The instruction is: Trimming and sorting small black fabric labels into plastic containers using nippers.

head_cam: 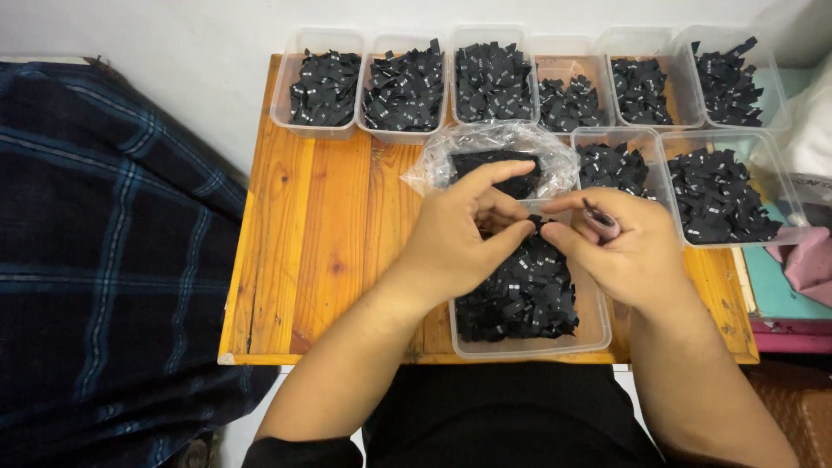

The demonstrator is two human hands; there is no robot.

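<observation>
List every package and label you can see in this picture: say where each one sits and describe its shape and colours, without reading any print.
Labels: small black fabric rectangles with tiny white marks, heaped in the tub below both hands.
Back row tubs: six clear plastic rectangles along the table's far edge, holding black labels.
Right tubs: two clear ones, same contents.
Plastic bag: clear, crumpled, behind the left hand.

A row of six clear plastic tubs (316, 130) of small black labels stands along the far edge of the wooden counter (321, 234), two more tubs (780, 186) just in front at the right. A dark blue plaid cloth (104, 260) lies left of the counter; pink fabric (810, 260) lies at its right.
</observation>
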